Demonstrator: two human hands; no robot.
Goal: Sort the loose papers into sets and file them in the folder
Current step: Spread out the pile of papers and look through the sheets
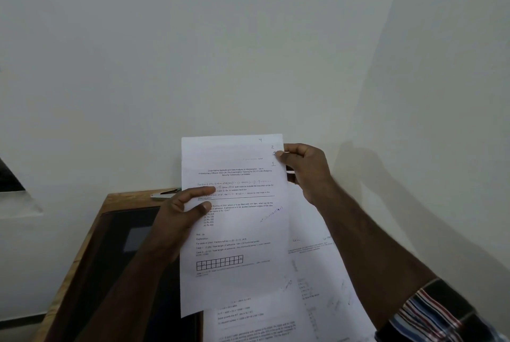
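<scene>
Head view shows a printed sheet (234, 220) held upright in front of a pale wall (193, 38), with the left hand (179, 214) pinching its left edge, thumb and a fingertip lying over the text, and the right hand (306, 170) pinching the upper right corner beside some handwritten numerals. Both hands are therefore clasped on the same page. Below and to the right, more loose papers (317, 272) lie fanned and overlapping on the desk (110, 201), partly hidden behind the lifted sheet and under the right forearm. A dark folder (129, 236) lies flat on the desk to the left, beneath the left forearm, and a small stapler-like tool (165, 194) sits at the desk's far edge by the wall; its exact kind is hard to tell. The risks I would judge from here are mostly about order and handling. The page hangs from two thin pinches, so a careless release by one hand could let it swing, crease, or slide off toward the desk's edge. The fanned papers are loosely spread, and the right forearm passing over them could drag or scatter them, mixing sets. Misreading the corner numerals could put the page in the wrong set. Whether the folder is open cannot be told, so sliding the page straight in might buckle it against a closed cover
</scene>
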